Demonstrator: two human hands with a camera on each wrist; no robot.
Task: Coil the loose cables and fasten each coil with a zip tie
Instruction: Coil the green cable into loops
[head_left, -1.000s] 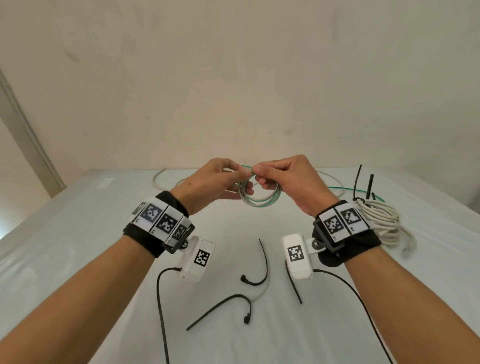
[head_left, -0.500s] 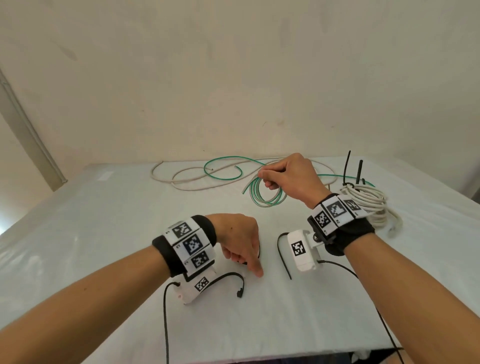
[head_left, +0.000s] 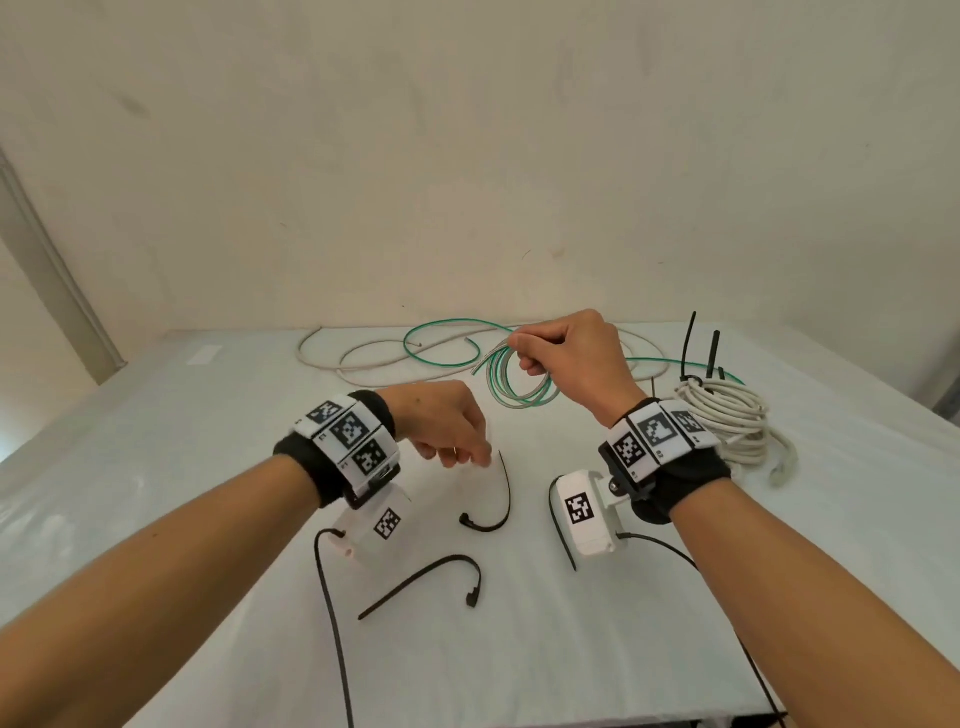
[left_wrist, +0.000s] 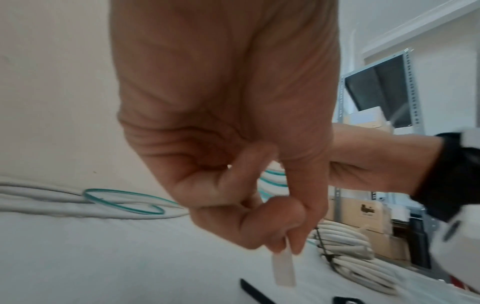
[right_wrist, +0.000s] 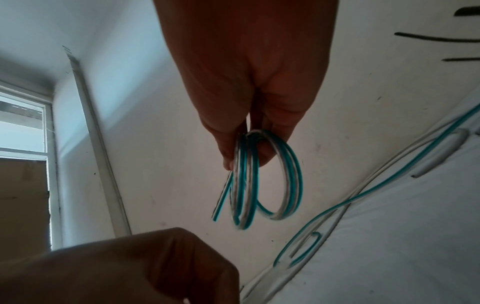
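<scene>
Over at the table's (head_left: 156, 467) nine-o'clock side nothing is being handled; the action is sitting nearer the middle. Leftmost, the left hand (head_left: 447, 428) is hovering just above the white surface with its fingers curled downward, and the left wrist view is showing thumb and forefinger pinching a pale, translucent zip tie (left_wrist: 283, 269) whose free end is hanging below the fingertips. Directly under that hand, toward six o'clock, two black zip ties are lying loose: one curved tie (head_left: 496, 501) just beside the fingers and a longer bent tie (head_left: 426, 579) nearer the table's front edge. At the far edge, around eleven to twelve o'clock, a loose white cable (head_left: 332, 358) and a loose green cable (head_left: 441, 343) are trailing across each other, uncoiled.

Moving rightward, the right hand (head_left: 576, 358) is being held up off the table at about one o'clock, its fingers closed in a pinch on the top of a small green-and-white cable coil (head_left: 519, 379); the loops are dangling below the fingertips and one short cut end is sticking out to the left. The right wrist view is showing the same coil (right_wrist: 259, 179) clamped between thumb and fingers.

Farthest right, at two o'clock, a thick white cable bundle (head_left: 727, 415) is resting on the table, already bound by black ties (head_left: 688, 348) whose tails are standing upright.
</scene>
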